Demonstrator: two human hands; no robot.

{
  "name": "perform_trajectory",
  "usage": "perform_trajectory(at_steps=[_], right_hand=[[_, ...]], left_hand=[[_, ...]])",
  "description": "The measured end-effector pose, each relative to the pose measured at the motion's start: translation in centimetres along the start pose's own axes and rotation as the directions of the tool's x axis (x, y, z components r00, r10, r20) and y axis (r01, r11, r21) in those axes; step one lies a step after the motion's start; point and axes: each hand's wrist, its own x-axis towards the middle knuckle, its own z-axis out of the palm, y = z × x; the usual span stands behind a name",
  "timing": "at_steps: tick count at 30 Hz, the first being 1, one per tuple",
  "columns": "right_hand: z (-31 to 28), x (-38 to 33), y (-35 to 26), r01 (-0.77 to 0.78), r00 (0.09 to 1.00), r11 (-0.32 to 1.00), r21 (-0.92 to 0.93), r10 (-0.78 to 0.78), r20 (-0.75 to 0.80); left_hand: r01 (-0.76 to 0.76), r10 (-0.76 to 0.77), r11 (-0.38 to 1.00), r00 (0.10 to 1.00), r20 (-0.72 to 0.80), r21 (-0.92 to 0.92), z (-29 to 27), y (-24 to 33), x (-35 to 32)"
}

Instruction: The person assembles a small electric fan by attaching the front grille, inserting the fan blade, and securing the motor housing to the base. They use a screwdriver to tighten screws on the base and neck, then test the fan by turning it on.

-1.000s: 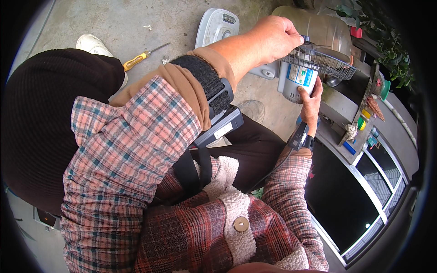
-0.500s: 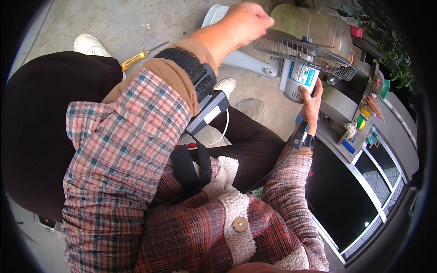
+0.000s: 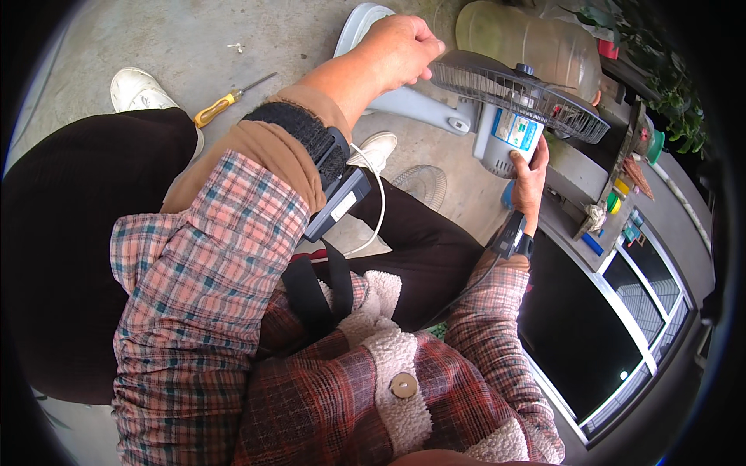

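An electric fan lies tipped on its side, its grey wire grille (image 3: 536, 109) facing away from me. My right hand (image 3: 530, 177) is wrapped round the grey motor housing (image 3: 497, 151), which bears a blue and white label. The fan's pale stand (image 3: 420, 109) stretches left to a light base (image 3: 359, 31). My left hand (image 3: 400, 50) is beside the grille's left rim with its fingers curled together. Whatever those fingers hold, if anything, is hidden.
A yellow-handled screwdriver (image 3: 225, 103) lies on the concrete floor near my white shoe (image 3: 140, 89). A loose round wire grille (image 3: 420, 186) rests by my leg. Behind the fan is a large cloudy plastic container (image 3: 528, 46). A cluttered ledge (image 3: 598, 225) stands at the right.
My left hand has come a little down and left, nearer the grille's rim, with its fingers still curled. The right hand keeps its grip on the housing.
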Motion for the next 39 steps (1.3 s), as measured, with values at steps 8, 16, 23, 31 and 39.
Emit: perform_trajectory(at_steps=[8,16,23,31,39], right_hand=[[-0.5,-0.4,0.2,-0.010,1.000,1.000,0.023,0.011,-0.004],[-0.7,-0.6,0.2,-0.011,1.000,0.999,0.037,0.011,-0.005],[-0.7,-0.6,0.2,0.001,1.000,0.999,0.033,-0.001,-0.007],[-0.6,-0.9,-0.2,-0.005,1.000,1.000,0.027,0.006,-0.016],[-0.6,-1.0,-0.1,-0.004,1.000,0.999,0.035,0.005,-0.021]], left_hand=[[0.012,-0.013,0.999,1.000,-0.018,-0.046,0.0,0.5,-0.7],[-0.003,0.002,0.999,1.000,-0.028,-0.053,0.1,0.4,-0.8],[-0.003,-0.001,0.995,0.999,-0.039,-0.105,-0.1,-0.3,-0.3],[-0.025,0.022,0.997,0.999,-0.035,-0.077,-0.3,-0.7,-0.3],[-0.015,0.015,1.000,0.998,-0.061,-0.002,-0.3,-0.7,-0.5]])
